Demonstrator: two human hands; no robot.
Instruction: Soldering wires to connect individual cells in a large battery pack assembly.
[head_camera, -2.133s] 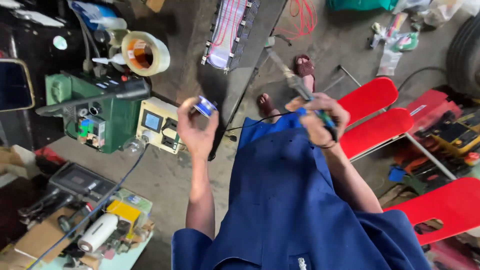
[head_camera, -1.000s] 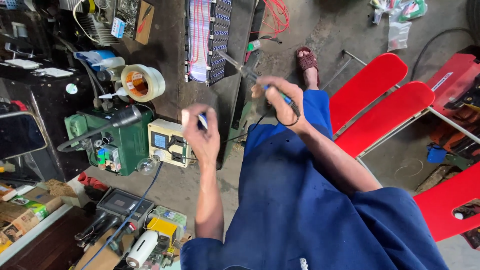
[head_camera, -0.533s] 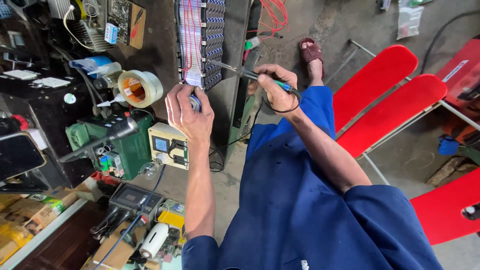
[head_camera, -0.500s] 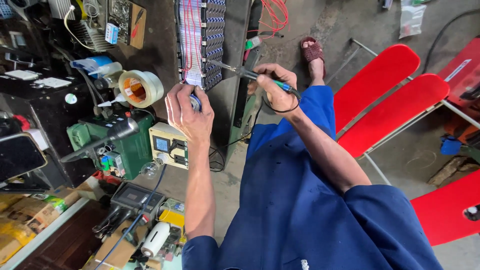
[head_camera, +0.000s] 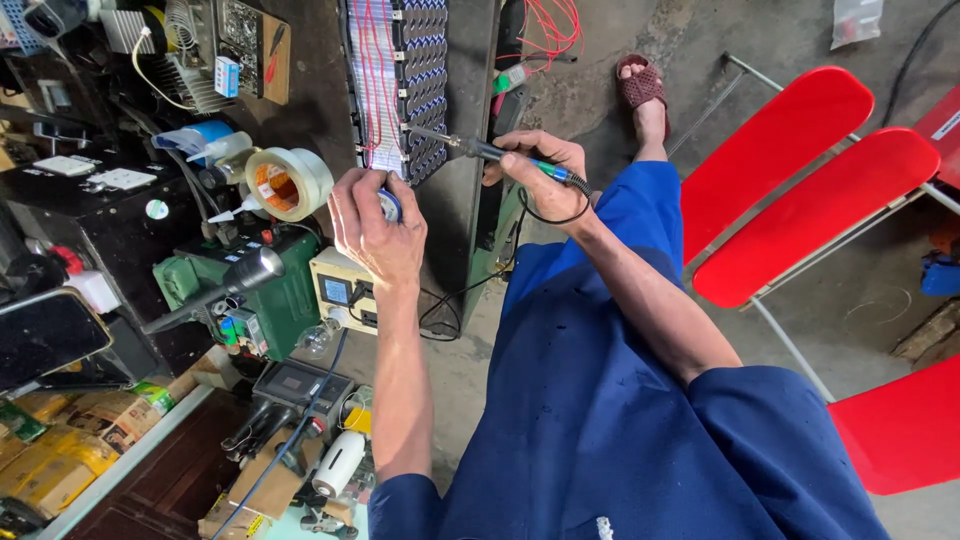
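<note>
My left hand (head_camera: 375, 225) grips a small blue spool (head_camera: 390, 204), held just below the near end of a long battery pack (head_camera: 400, 75) of blue and white cells with red wires. My right hand (head_camera: 535, 165) holds a soldering iron (head_camera: 475, 150) by its dark and blue handle. The iron's metal tip rests against the pack's near edge. A black cord loops from the handle past my wrist. Both blue sleeves and my lap fill the lower frame.
A roll of tape (head_camera: 288, 183), a green machine (head_camera: 250, 290), a cream meter box (head_camera: 345, 290) and a glue gun (head_camera: 335, 465) crowd the left. Red plastic chairs (head_camera: 800, 190) stand on the right. A sandalled foot (head_camera: 642, 90) rests on the concrete floor.
Both hands have moved forward and left from in front of my chest to the battery pack. The spool and the iron's tip now meet at the pack's near edge.
</note>
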